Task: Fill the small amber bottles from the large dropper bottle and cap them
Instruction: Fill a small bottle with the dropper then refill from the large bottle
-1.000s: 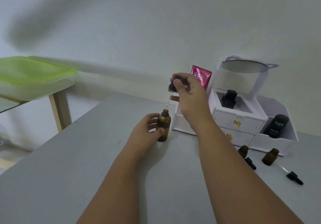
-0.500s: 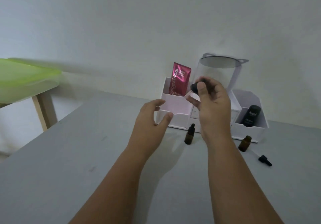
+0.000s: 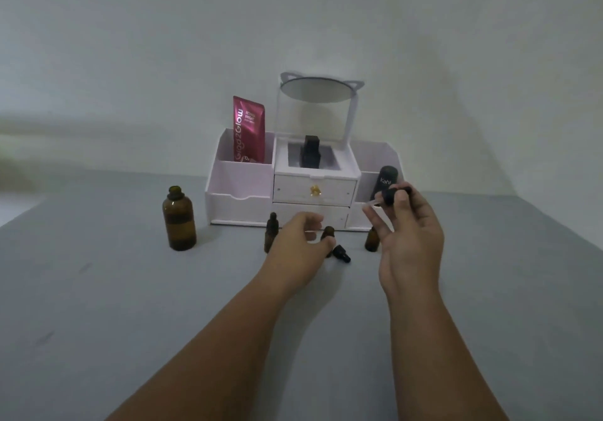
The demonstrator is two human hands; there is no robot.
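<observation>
Right hand (image 3: 411,241): right of centre, raised. Thumb and fingers pinch the black bulb of the dropper (image 3: 388,196), and its glass tube points left.
Left hand (image 3: 300,241): centre of frame, fingers half-curled about the open small bottle (image 3: 328,232). Whether they touch it cannot be told.
Large dropper bottle (image 3: 179,220): upright and uncapped at left of centre, well apart from both hands.
Other small bottles: the capped small bottle (image 3: 271,229) stands just left of the left hand. A third small bottle (image 3: 372,241) is partly hidden behind the right hand.
Loose cap (image 3: 341,253): lies on its side on the table (image 3: 98,290), just right of the left hand.
Handling, judged: the small bottles look like light, rigid, smooth glass on narrow bases, so they are easily tipped. Best hold is low around the body, leaving the neck free.
Dropper, judged: the thin tube looks fragile. Grip should remain at the bulb or collar.
Edges: the white organiser (image 3: 241,205) stands close behind the bottles, limiting room towards the top of the frame.
Open room: bare table fills the lower frame and the left, around the large dropper bottle.
</observation>
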